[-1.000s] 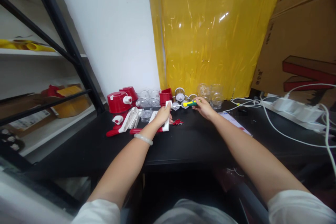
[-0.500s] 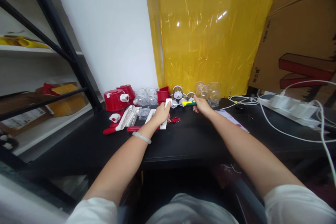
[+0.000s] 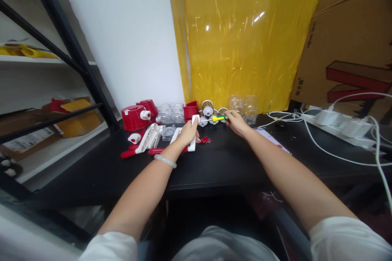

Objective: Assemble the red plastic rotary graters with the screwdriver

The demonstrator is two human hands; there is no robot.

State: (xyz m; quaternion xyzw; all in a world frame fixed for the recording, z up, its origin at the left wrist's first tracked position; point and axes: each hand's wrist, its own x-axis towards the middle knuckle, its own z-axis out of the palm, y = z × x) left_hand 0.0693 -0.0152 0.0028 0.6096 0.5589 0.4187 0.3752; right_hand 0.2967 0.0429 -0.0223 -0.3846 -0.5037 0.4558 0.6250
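Observation:
My left hand (image 3: 188, 132) is closed around a white plastic frame (image 3: 192, 145) that has a red handle (image 3: 157, 151), holding it over the black table. My right hand (image 3: 236, 123) grips a yellow-and-green screwdriver (image 3: 219, 118), its shaft pointing left toward the top of the white frame. Whether the tip sits in a screw is too small to tell. A small heap of red pieces (image 3: 205, 140) lies just right of my left hand. Behind the hands are several metal-and-white drums (image 3: 207, 108) and a red hopper (image 3: 191, 110).
Red housings (image 3: 134, 117), a white part with a red handle (image 3: 149, 138) and clear plastic pieces (image 3: 171, 113) stand at left. More clear cups (image 3: 243, 106) are behind my right hand. A phone-like tablet (image 3: 272, 140), white cables (image 3: 309, 124) and a power strip (image 3: 343, 128) lie at right.
My right hand has shifted its grip and turned slightly on the screwdriver handle, whose rear end now tilts up a little. My left hand and the white frame stay nearly in place.

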